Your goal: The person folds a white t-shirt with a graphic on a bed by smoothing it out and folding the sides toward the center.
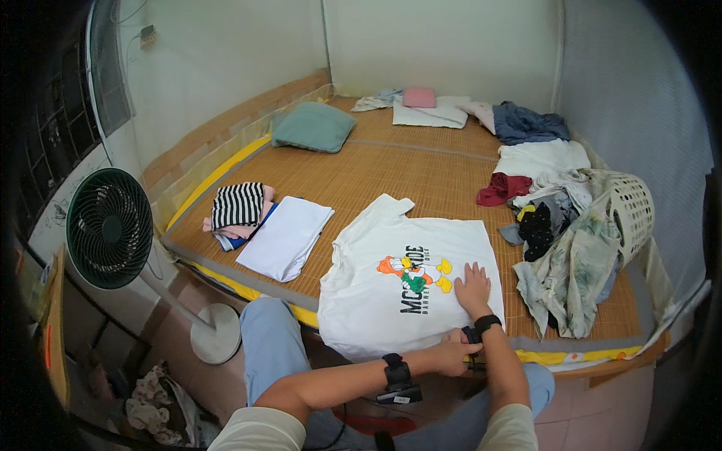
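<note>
Head view gives me the person's two bare hands at the near edge of a low bed. A white T-shirt (368,248) lies spread on the woven mat (406,169), its neckline toward the left, its hem toward the right, and its near side overlapping the yellow edging (304,316). I see the right hand (473,289) laid flat on the shirt near the hem, fingers spread, beside the cartoon duck print (412,274). The left hand (453,354) reaches across to the right wrist, fingers partly curled by the black wristband (487,323) there; I cannot tell whether it grips anything. Left of the shirt I have a folded white garment (286,237) and, just beside that, a small pile topped by a black-and-white striped piece (238,205). A green pillow (313,127) lies farther back. Over on the right, loose clothes (568,289) heap against a pale basket (636,214) tipped on its side. On the floor to the left stands a fan (110,229) with a round white base.
</note>
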A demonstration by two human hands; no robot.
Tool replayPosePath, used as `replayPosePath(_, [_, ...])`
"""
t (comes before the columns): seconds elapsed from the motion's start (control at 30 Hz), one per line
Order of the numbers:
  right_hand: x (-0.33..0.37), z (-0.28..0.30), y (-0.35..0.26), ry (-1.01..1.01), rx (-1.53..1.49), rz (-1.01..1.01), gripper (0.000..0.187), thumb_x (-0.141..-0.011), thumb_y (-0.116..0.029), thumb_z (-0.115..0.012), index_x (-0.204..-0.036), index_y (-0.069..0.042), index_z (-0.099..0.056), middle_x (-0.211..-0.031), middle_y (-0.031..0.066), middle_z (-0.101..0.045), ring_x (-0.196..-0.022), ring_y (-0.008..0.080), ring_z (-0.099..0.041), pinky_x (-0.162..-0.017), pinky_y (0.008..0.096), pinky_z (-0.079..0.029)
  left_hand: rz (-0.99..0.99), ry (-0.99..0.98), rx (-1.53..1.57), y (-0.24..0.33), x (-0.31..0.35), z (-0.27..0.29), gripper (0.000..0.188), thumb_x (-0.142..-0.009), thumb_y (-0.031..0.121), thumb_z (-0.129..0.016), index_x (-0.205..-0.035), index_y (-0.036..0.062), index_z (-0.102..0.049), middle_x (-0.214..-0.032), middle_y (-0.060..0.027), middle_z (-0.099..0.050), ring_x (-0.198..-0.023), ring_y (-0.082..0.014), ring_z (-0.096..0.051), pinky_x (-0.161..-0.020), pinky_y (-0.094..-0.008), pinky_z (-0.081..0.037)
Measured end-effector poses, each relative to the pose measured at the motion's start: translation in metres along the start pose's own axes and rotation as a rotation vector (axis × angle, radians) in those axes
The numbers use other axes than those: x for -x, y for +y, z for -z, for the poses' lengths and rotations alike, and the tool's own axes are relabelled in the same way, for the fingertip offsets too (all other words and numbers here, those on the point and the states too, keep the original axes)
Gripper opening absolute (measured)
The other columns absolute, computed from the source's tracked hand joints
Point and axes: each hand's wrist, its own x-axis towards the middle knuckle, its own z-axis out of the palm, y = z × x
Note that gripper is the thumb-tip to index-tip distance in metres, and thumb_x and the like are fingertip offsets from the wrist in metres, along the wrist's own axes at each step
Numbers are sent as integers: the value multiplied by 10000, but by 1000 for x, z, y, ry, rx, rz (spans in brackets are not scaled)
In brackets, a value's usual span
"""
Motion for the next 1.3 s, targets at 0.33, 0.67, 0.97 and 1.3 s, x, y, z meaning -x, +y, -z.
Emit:
replayPosePath(0.33, [-3, 3, -8, -6, 51, -16, 601, -835, -361, -494, -1353, -71, -401, -1437, 179, -312, -1344, 366, -231, -1073, 533, -170, 118, 63, -365, -82, 43, 116, 652, -773, 381, -660, -1301, 72, -433, -1287, -307, -361, -1231, -439, -320, -1006, -482, -307])
replayPosePath(0.67, [56, -14, -84, -4, 36, 539, 577, -874, -390, -494, -1342, -66, -398, -1385, 207, -367, -1293, 386, -325, -1013, 570, -259, 732, -53, -358, -161, 93, 154, 1418, -503, 833, -591, -1405, -93, -8, -1442, -355, 46, -1342, -494, 95, -1032, -634, 12])
replayPosePath(0.97, [-5, 27, 33, 98, 285, -114, 613, -897, -426, -421, -1386, -67, -340, -1449, 178, -288, -1341, 354, -248, -1055, 558, -194, 695, -12, -297, -162, 91, 153, 1422, -490, 834, -598, -1420, -59, 1, -1458, -323, 67, -1350, -463, 127, -1031, -630, 26])
replayPosePath(1.3, [54, -2, -91, -90, 73, 530, 627, -871, -443, -489, -1382, -110, -346, -1426, 182, -316, -1310, 355, -308, -1029, 592, -197, 580, 275, -671, -150, 85, 156, 1277, -589, 810, -552, -1440, -5, -61, -1479, -285, -1, -1373, -437, 31, -1058, -599, -36])
